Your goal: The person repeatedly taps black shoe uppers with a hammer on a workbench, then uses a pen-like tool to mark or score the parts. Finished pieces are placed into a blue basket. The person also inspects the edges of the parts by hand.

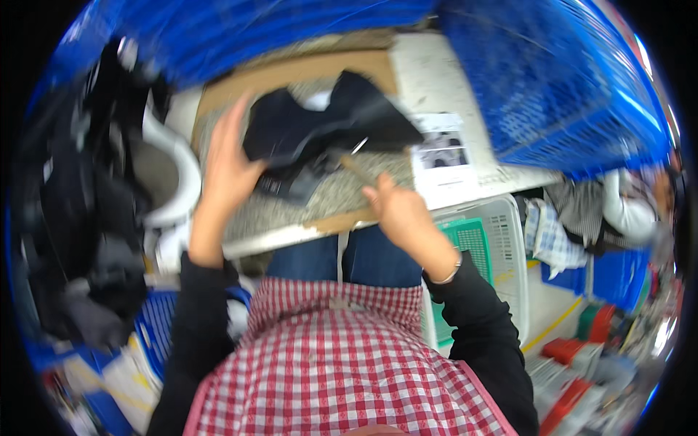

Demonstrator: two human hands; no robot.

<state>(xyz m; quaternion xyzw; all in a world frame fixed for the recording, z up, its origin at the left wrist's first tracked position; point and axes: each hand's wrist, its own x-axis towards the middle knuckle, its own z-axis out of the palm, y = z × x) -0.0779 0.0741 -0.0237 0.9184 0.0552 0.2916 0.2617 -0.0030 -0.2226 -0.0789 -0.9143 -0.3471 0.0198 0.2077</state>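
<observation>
Head camera shows the left hand point(229, 163) lying flat, fingers spread, on the edge of a dark fabric piece point(320, 131). This piece lies on a speckled grey worktop point(334, 196). The right hand point(396, 211) has its fingers closed on a thin tool point(355, 166) touching the fabric. Beyond the fingers stand blue plastic crates point(552, 87); a printed sheet point(443, 156) lies to their right.

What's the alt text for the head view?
Seen from above, a person's left hand presses a dark fabric piece on a speckled table, while the right hand holds a thin tool to it. Blue crates stand behind.
</observation>
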